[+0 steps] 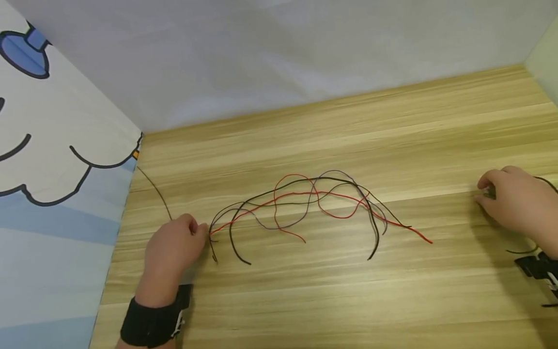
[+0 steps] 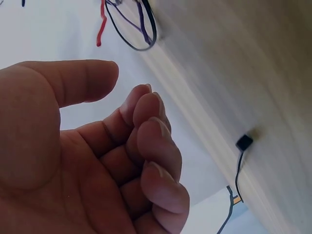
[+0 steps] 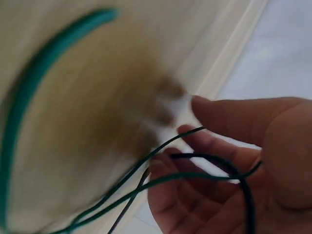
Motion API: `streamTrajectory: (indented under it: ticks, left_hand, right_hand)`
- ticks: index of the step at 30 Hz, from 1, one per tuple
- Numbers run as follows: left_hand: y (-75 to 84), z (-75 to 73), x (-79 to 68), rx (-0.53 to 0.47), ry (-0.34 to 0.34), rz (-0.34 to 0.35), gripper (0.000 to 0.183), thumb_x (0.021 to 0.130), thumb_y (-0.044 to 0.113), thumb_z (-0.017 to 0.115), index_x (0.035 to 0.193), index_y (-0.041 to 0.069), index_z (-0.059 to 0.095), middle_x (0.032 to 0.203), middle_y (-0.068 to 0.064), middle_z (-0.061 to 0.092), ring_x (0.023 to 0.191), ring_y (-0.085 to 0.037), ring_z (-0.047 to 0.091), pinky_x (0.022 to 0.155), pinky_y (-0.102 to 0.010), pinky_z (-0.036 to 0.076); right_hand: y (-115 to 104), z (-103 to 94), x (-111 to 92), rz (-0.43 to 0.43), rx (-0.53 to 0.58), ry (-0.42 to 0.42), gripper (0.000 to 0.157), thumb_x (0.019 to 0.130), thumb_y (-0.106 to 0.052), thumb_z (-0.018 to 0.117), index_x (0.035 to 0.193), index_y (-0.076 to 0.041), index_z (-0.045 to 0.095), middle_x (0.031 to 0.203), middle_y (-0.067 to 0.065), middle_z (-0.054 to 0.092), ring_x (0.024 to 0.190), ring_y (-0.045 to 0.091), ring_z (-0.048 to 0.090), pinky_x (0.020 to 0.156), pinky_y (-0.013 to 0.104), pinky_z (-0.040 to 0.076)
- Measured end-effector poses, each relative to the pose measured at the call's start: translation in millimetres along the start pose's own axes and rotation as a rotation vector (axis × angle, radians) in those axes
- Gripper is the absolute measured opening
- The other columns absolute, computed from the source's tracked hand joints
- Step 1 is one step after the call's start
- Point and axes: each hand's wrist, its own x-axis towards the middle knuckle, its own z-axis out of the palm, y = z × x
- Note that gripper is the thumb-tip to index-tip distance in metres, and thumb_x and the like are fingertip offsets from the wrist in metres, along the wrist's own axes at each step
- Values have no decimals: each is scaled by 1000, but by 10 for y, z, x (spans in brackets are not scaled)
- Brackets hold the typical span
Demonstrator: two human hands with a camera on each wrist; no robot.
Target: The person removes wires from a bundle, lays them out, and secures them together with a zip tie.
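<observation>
My left hand (image 1: 174,245) hovers over the left side of the table, with fingers loosely curled. In the left wrist view the thumb stands apart from the fingers and nothing lies between them. My right hand (image 1: 512,201) is at the far right, thumb and fingers apart in the right wrist view. Thin green wires (image 3: 190,175) and a black wire (image 3: 246,195) pass across its palm and fingers in that view. Between the hands lies a loose spread of wires: a thick red wire (image 1: 301,193), a thin red wire, a thick black wire (image 1: 378,236) and a purple wire (image 1: 333,170).
A dark cable (image 1: 157,190) runs behind the left hand; the left wrist view shows a small black block (image 2: 244,142) at its end. A thick green wire (image 3: 19,92) curves near the right hand. Pale walls stand behind and at both sides of the wooden table (image 1: 305,305).
</observation>
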Motion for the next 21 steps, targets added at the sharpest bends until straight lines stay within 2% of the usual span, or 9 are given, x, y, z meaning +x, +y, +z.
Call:
streamTrajectory:
  ticks: [3,8,11,14,17,21]
  left_hand:
    - [24,26,-20,12,10,8,31,95,38,48,79,12,53,64,-6,53,51,-22,46,45,-32,33]
    - [113,19,-70,12,23,46,29,95,35,49,79,11,53,64,-7,53,51,-22,46,45,-33,33]
    - [186,23,-99,10,40,69,27,94,32,50,78,11,52,64,-7,52,51,-22,45,45,-33,33]
    - [245,47,-117,7,56,88,27,94,30,49,76,11,52,64,-7,52,51,-23,45,45,-33,33]
    - [287,65,-132,16,78,102,26,96,28,47,79,10,55,66,-8,55,53,-24,48,47,-36,37]
    - [346,47,-170,52,94,83,26,98,27,45,95,6,59,72,-12,61,56,-26,53,49,-40,43]
  right_hand:
    - [-4,-30,-10,-12,25,11,24,90,-7,61,94,16,61,85,34,56,72,40,52,58,51,43]
    - [-18,-103,-14,-20,59,32,32,100,-9,46,103,20,59,85,36,59,62,34,53,56,49,41]
    - [-39,-138,-20,-30,69,19,30,100,-6,43,108,19,57,85,34,61,59,31,53,57,49,42]
    - [-69,-168,-39,-33,86,3,26,98,0,42,114,16,54,94,36,62,62,31,56,55,47,43]
    - [-90,-216,-67,-23,165,-24,28,97,2,36,118,12,50,99,35,60,58,27,52,50,40,40]
    - [-146,-265,-124,12,302,-52,32,100,-5,24,113,7,51,98,31,57,50,24,42,46,35,35]
